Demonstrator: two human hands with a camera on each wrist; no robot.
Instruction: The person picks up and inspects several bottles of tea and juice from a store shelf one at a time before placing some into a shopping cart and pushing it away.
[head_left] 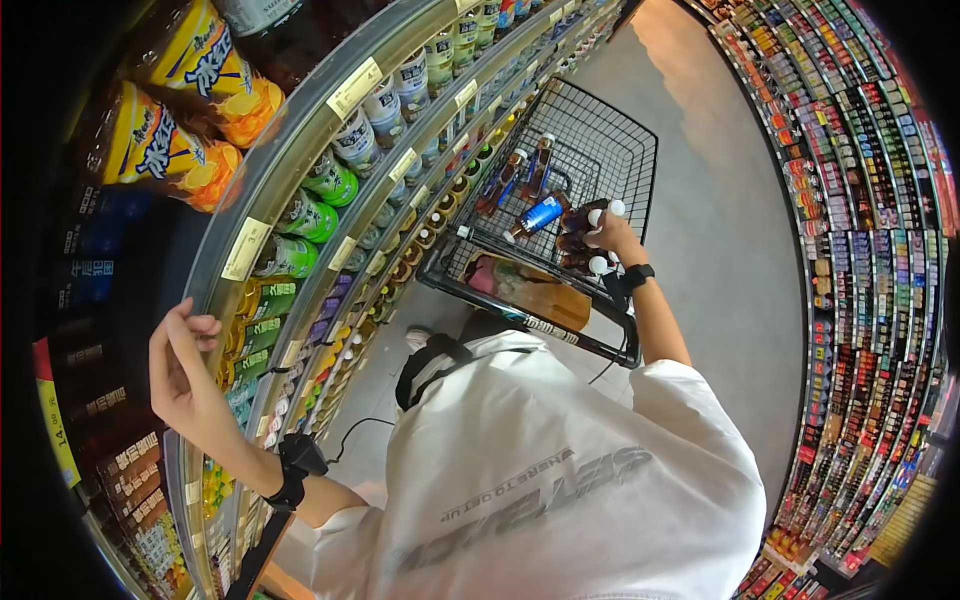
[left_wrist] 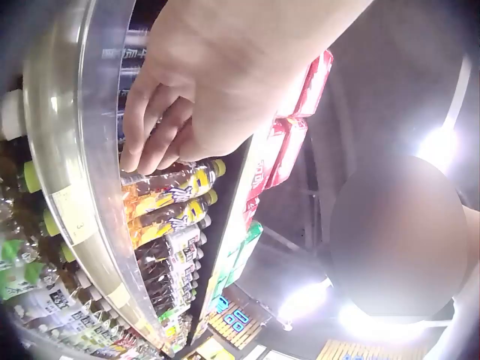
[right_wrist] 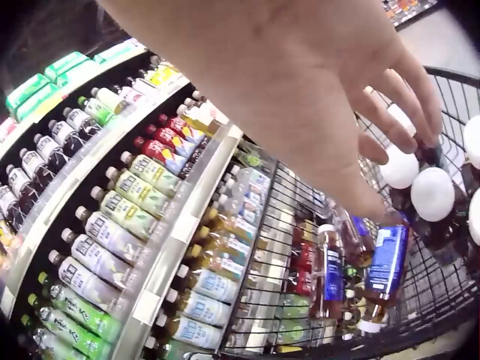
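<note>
My right hand [head_left: 612, 238] is down in the black wire shopping cart [head_left: 655, 150], its fingers curled round a dark bottle [right_wrist: 429, 154] among several with white caps [right_wrist: 433, 193]. Part of that bottle is hidden by the hand. Bottles of dark drink with blue labels [head_left: 541, 214] lie loose in the cart basket, to the left of this hand. My left hand [head_left: 185, 365] is raised at the shelf, fingers loosely bent and holding nothing. In the left wrist view its fingertips are close to the shelf's clear front lip [left_wrist: 101, 127], beside yellow-labelled iced tea bottles [left_wrist: 169, 196].
Long shelves of drinks with price tags [head_left: 355, 88] line the left side, close to the cart. Green-labelled bottles [head_left: 310, 216] stand on a lower tier. Bags [head_left: 530, 292] fill the cart's near section. Grey aisle floor [head_left: 715, 200] separates the cart from the packed shelves [head_left: 860, 300] opposite.
</note>
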